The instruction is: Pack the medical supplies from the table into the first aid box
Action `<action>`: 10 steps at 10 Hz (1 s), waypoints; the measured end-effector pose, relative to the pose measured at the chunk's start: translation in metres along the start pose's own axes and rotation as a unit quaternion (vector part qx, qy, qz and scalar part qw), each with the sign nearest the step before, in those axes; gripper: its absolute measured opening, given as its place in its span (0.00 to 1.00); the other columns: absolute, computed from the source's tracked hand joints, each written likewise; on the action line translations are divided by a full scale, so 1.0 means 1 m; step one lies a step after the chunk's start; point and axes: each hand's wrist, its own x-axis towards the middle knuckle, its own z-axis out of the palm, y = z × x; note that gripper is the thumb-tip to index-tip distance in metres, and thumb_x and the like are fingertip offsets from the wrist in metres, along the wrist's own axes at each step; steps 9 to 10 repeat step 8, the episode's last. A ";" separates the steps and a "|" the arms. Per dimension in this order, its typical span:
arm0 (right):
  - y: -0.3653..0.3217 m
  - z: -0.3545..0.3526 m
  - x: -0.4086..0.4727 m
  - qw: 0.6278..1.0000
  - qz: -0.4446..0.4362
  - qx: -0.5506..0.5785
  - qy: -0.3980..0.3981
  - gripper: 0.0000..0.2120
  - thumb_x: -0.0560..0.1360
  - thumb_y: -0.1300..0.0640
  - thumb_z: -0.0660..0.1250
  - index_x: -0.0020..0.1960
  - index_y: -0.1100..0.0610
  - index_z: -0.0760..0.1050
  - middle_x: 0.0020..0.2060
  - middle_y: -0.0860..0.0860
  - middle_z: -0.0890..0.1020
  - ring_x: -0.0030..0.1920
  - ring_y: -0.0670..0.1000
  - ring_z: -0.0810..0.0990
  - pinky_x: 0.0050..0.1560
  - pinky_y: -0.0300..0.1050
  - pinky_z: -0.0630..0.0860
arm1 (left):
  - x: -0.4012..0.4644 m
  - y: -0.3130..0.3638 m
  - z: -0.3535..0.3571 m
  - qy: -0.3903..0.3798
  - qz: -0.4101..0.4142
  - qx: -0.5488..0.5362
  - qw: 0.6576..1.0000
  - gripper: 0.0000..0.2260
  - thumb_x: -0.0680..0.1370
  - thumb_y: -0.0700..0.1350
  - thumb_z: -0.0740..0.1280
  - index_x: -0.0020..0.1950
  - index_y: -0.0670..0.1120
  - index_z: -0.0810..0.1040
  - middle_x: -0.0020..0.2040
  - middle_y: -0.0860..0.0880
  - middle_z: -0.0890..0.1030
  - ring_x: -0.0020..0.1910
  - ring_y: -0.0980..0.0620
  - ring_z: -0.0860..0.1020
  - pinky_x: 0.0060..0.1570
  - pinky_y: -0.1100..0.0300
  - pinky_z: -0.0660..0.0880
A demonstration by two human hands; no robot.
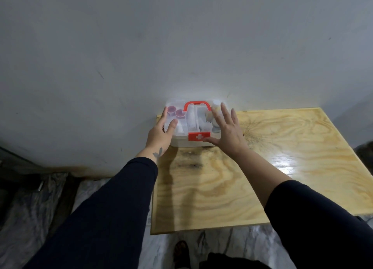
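The first aid box (193, 119) is clear plastic with a red handle and a red latch bearing a white cross. It stands with its lid down at the table's far left corner, against the wall. Through the lid I see two purple-capped bottles (175, 111), white rolls and other pale supplies. My left hand (161, 132) clasps the box's left end, thumb on the lid. My right hand (226, 130) lies flat with spread fingers on the right side of the lid, its thumb beside the latch.
The wooden table (272, 167) has a glossy, stained top and reaches to the right and toward me. A grey wall (181, 46) rises directly behind the box. Plastic sheeting (30, 208) covers the floor at left.
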 end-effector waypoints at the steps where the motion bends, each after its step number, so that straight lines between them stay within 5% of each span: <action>1: 0.001 0.001 0.002 0.999 0.007 0.033 0.006 0.47 0.68 0.41 0.72 0.78 0.49 0.49 0.78 0.53 0.47 0.77 0.63 0.47 0.76 0.60 0.51 | 0.000 0.000 0.001 0.007 0.004 0.007 1.000 0.27 0.80 0.59 0.56 0.76 0.60 0.51 0.76 0.52 0.61 0.74 0.46 0.62 0.62 0.60 0.62; 4: 0.003 0.014 0.005 0.999 0.013 0.020 0.032 0.47 0.68 0.40 0.72 0.77 0.48 0.50 0.78 0.51 0.48 0.77 0.62 0.49 0.76 0.61 0.53 | 0.001 -0.002 0.002 0.011 0.008 0.019 1.000 0.26 0.80 0.58 0.56 0.76 0.60 0.51 0.76 0.51 0.62 0.74 0.45 0.62 0.62 0.61 0.62; 7: -0.008 -0.016 -0.013 0.998 0.009 -0.061 -0.011 0.50 0.69 0.32 0.64 0.77 0.47 0.37 0.78 0.51 0.40 0.77 0.57 0.37 0.74 0.67 0.44 | -0.016 0.015 -0.017 -0.013 -0.010 0.076 0.997 0.29 0.80 0.60 0.53 0.77 0.59 0.42 0.78 0.50 0.56 0.74 0.45 0.61 0.68 0.48 0.62; 10: -0.013 -0.022 -0.069 0.999 -0.053 -0.006 -0.007 0.43 0.72 0.33 0.59 0.77 0.47 0.42 0.78 0.48 0.42 0.77 0.53 0.37 0.76 0.63 0.48 | -0.073 -0.014 -0.022 0.030 0.004 0.109 0.994 0.29 0.80 0.57 0.54 0.78 0.55 0.46 0.78 0.51 0.56 0.74 0.49 0.60 0.70 0.53 0.60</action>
